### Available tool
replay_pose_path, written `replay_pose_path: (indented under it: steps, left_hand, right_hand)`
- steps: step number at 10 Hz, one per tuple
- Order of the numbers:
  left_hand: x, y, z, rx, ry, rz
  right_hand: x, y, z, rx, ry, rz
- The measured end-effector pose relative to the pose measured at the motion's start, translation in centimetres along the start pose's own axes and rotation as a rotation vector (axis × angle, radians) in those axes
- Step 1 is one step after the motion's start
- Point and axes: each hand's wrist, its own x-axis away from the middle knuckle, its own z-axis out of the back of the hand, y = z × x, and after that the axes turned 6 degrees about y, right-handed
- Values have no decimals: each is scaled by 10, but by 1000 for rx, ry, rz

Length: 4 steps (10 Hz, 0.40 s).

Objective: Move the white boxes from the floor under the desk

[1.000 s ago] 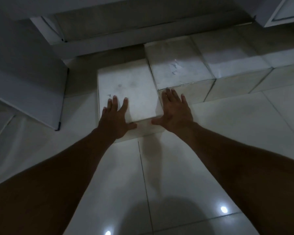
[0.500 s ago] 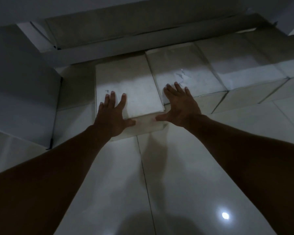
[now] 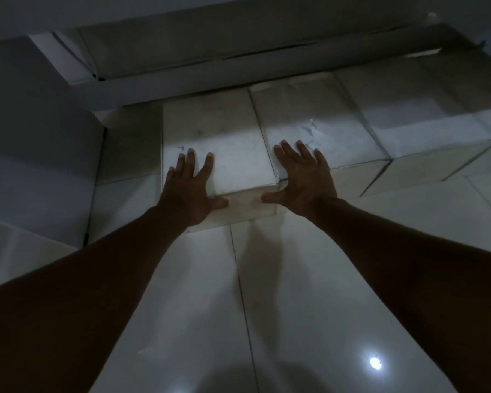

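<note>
A row of white boxes sits on the tiled floor at the desk's front edge. The leftmost white box (image 3: 221, 137) sticks out a little in front of its neighbour (image 3: 318, 120). My left hand (image 3: 190, 191) is on its front left corner, fingers spread on the top and thumb on the front face. My right hand (image 3: 304, 180) is at the front right corner, thumb on the same front face, fingers lying over the neighbour's top. A third box (image 3: 408, 109) continues the row to the right.
The desk's dark underside and front rail (image 3: 210, 52) run across the top of the view. A desk side panel (image 3: 40, 151) stands at the left, close to the leftmost box. Glossy floor tiles (image 3: 295, 293) with a lamp reflection lie between my arms.
The leftmost box has slid away from me toward the desk, sticking out less from the row. Both hands moved forward with it and kept their places on its front corners.
</note>
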Motion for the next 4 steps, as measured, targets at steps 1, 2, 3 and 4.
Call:
replay_pose_path:
  steps: [1, 2, 3, 4]
  left_hand:
    - [2, 4, 6, -24, -16, 20]
    - [9, 13, 9, -63, -46, 71]
    - [23, 34, 21, -51, 2, 76]
    - [35, 51, 47, -25, 213, 18]
  right_hand:
    - [0, -1, 5, 32, -31, 0]
    - [4, -4, 13, 18, -104, -5]
    - [18, -16, 30, -68, -67, -19]
    - [26, -28, 57, -107, 106, 21]
